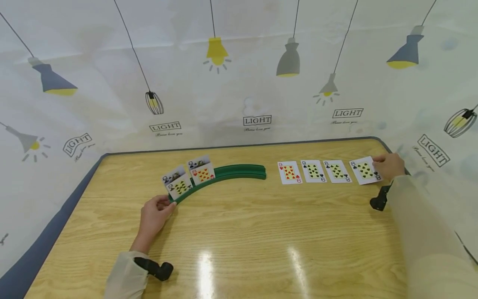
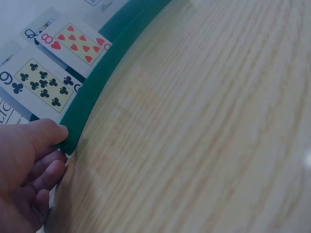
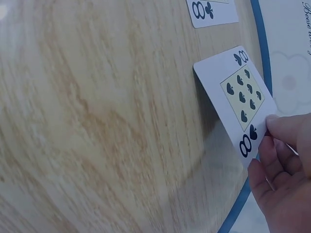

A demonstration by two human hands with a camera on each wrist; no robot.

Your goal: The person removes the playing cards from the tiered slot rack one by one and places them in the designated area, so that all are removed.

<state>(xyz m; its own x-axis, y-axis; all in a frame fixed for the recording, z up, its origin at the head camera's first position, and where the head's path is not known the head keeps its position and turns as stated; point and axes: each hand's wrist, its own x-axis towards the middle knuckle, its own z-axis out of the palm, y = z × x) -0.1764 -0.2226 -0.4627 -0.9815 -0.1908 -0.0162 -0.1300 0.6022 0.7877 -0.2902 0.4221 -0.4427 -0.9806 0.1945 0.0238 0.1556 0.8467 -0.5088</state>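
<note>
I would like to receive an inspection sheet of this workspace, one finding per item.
Surface: wooden table, reflecting light.
Job's things: green curved card holder with nine of clubs and eight of hearts, a queen and another face card behind; row of nine of hearts, black nine, eight of clubs, eight of spades.
Clutter: nothing seen.
Grips: left hand holds the holder's left end; right hand pinches the eight of spades.
Cables: nothing seen.
Surroundings: wall covering printed with hanging lamps.

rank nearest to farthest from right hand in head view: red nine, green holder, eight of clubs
1. Eight of clubs: left of the eight of spades in the right hand
2. Red nine: farther left
3. Green holder: left beyond the nine
</note>
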